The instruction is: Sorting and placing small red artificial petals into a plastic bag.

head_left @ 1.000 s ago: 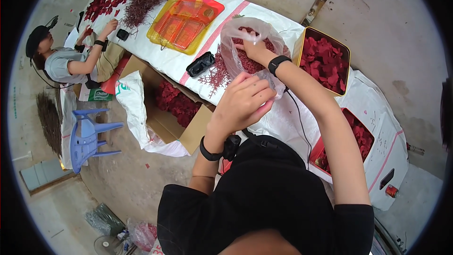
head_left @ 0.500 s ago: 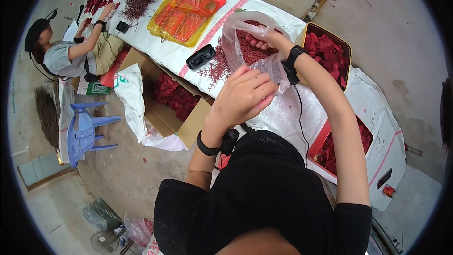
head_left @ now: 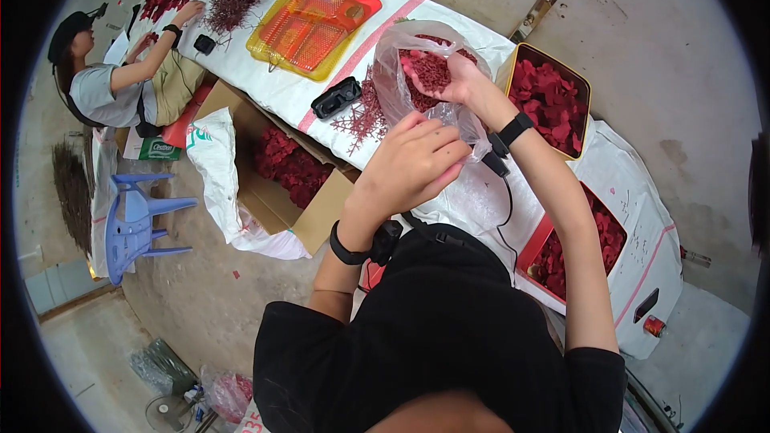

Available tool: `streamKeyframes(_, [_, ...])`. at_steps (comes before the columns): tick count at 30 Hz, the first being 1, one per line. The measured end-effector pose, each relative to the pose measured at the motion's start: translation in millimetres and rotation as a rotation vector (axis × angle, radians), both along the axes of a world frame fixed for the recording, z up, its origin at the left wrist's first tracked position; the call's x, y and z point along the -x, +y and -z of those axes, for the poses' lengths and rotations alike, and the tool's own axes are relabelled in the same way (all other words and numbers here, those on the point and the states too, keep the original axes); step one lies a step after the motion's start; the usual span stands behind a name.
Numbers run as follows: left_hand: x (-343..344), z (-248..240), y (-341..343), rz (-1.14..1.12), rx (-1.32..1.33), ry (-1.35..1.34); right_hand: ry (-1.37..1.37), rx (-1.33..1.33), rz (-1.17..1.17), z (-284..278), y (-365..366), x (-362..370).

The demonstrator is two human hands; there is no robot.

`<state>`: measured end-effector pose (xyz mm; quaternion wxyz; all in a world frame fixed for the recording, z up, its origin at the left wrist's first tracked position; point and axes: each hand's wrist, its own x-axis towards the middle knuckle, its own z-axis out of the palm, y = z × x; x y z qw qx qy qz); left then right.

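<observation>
A clear plastic bag [head_left: 388, 72], filled with small dark red stem-like pieces [head_left: 427, 70], stands on the table in front of me. My left hand [head_left: 417, 160] is closed on the bag's near rim, its fingers bunched around the plastic. Inside the bag's mouth, my right hand [head_left: 459, 80] is turned palm up and cupped, with some of the small red pieces in it. Just left of the bag lie loose red branching sprigs [head_left: 361, 116] and a black case [head_left: 336, 97].
Yellow and orange plastic trays [head_left: 309, 32] lie farther left. Red petals fill a tin box [head_left: 552, 104], a red tray [head_left: 589, 248] and a cardboard box [head_left: 317, 228]. Another person [head_left: 112, 84] works at the far left, near a blue stool [head_left: 140, 224]. A cable [head_left: 507, 224] hangs by my right wrist.
My right hand has turned from knuckles up to palm up inside the bag, bringing red pieces into view on it. My left hand keeps its grip on the rim.
</observation>
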<state>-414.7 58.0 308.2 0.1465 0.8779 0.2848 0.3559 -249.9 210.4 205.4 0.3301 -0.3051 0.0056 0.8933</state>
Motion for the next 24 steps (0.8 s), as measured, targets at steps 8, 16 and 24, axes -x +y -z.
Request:
streamKeyframes(8, [3, -9, 2, 0.028, 0.030, 0.024, -0.115, -0.087, 0.110, -15, -4, 7])
streamKeyframes(16, [17, -5, 6, 0.049, 0.042, 0.044, -0.681, -0.643, -0.255, -19, 9, 13])
streamKeyframes(24, [21, -17, 6, 0.067, 0.054, 0.135, -1.791, -1.251, -0.490, 64, 72, -6])
